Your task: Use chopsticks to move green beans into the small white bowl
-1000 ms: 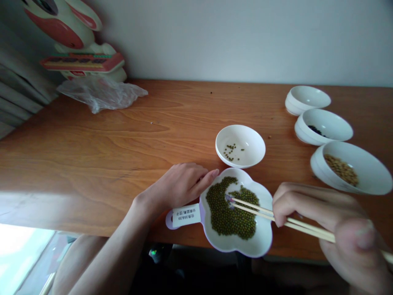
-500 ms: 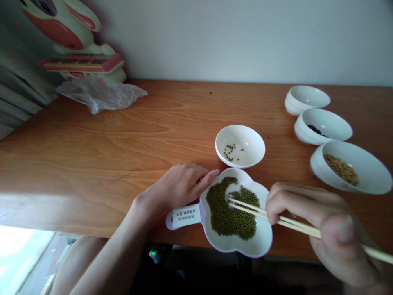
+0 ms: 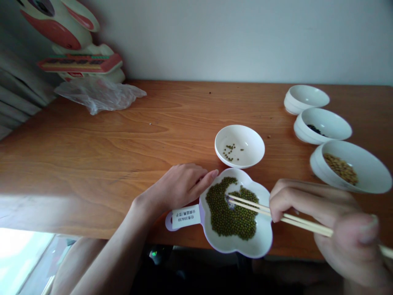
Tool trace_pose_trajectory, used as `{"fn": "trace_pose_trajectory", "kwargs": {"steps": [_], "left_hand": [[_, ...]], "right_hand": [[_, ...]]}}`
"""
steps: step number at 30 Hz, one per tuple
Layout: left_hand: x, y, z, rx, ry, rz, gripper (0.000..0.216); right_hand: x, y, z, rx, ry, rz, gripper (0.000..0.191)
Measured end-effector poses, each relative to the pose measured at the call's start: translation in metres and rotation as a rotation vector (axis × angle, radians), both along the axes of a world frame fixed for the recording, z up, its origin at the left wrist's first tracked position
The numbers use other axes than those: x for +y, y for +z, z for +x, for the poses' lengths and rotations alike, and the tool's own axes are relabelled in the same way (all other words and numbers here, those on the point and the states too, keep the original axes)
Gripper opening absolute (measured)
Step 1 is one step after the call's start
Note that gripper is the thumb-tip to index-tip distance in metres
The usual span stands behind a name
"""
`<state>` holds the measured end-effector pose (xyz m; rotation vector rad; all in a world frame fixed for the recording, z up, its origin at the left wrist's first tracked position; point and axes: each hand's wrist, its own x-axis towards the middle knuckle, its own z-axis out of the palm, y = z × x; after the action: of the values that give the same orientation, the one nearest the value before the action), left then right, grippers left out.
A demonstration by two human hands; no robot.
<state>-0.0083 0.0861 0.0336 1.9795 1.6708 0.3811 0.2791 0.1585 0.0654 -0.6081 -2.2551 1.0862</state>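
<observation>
A white flower-shaped dish [image 3: 262, 241] with a lilac rim and a labelled handle [image 3: 186, 217] holds many small green beans [image 3: 219, 213]. At its upper left rim rests my left hand [image 3: 184, 184], thumb along the edge and the other fingers curled and partly hidden. My right hand [image 3: 325, 221] is closed round a pair of wooden chopsticks [image 3: 258, 207]. Their tips meet the dish among the beans, by a bared patch; whether a bean is between them I cannot tell. Just behind the dish stands a white bowl [image 3: 253, 143] with several green beans inside.
Along the right side stand a bowl of tan beans [image 3: 374, 176], a bowl with dark beans [image 3: 337, 123] and another white bowl [image 3: 310, 96]. A plastic bag [image 3: 101, 98] and a cartoon animal figure [image 3: 70, 41] occupy the far left. The table's [image 3: 92, 164] front edge runs under the dish.
My right hand has shifted slightly to the right, the chopsticks with it; their tips stay at nearly the same spot. My left hand and the dish have not visibly moved.
</observation>
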Motion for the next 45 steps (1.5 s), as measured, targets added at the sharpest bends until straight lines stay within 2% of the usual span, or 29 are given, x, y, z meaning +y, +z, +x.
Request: {"fn": "trace_pose_trajectory", "kwargs": {"steps": [6,8,14,17,20,23,29,31,35,45], "left_hand": [[-0.0001,0.0016,0.0004,-0.007,-0.009,-0.014,0.059],[0.0,0.0006,0.0001,-0.004,-0.009,-0.007,0.059],[-0.0005,-0.0019,-0.0005,0.003,0.007,-0.002,0.06],[-0.0006,-0.0017,-0.0003,-0.009,0.007,-0.007,0.06],[-0.0003,-0.001,0.0,-0.004,0.006,-0.012,0.061],[0.0,-0.0003,0.0,0.001,0.005,-0.013,0.061],[0.0002,-0.0014,-0.0006,-0.003,-0.002,0.002,0.061],[0.0004,-0.0014,-0.0006,-0.001,-0.003,0.002,0.061],[0.0008,-0.0001,-0.0001,-0.005,-0.004,-0.018,0.061],[0.0004,0.0003,0.0002,-0.022,-0.002,-0.013,0.06]], "right_hand": [[-0.0013,0.0061,-0.0087,-0.041,0.021,-0.227,0.081],[-0.0013,0.0064,-0.0083,-0.032,0.029,-0.24,0.08],[-0.0004,0.0042,-0.0065,-0.021,0.039,-0.116,0.081],[0.0004,0.0056,-0.0077,-0.048,0.067,-0.138,0.081],[0.0012,0.0052,-0.0082,-0.03,0.069,-0.045,0.079],[0.001,0.0027,-0.008,-0.013,0.038,0.029,0.081],[-0.0017,0.0021,-0.0084,-0.002,-0.02,0.07,0.083],[-0.0023,0.0034,-0.0091,-0.004,0.0,0.038,0.083],[-0.0012,0.0046,-0.0107,-0.022,0.051,-0.152,0.081],[-0.0018,0.0048,-0.0105,-0.025,0.045,-0.25,0.08]]}}
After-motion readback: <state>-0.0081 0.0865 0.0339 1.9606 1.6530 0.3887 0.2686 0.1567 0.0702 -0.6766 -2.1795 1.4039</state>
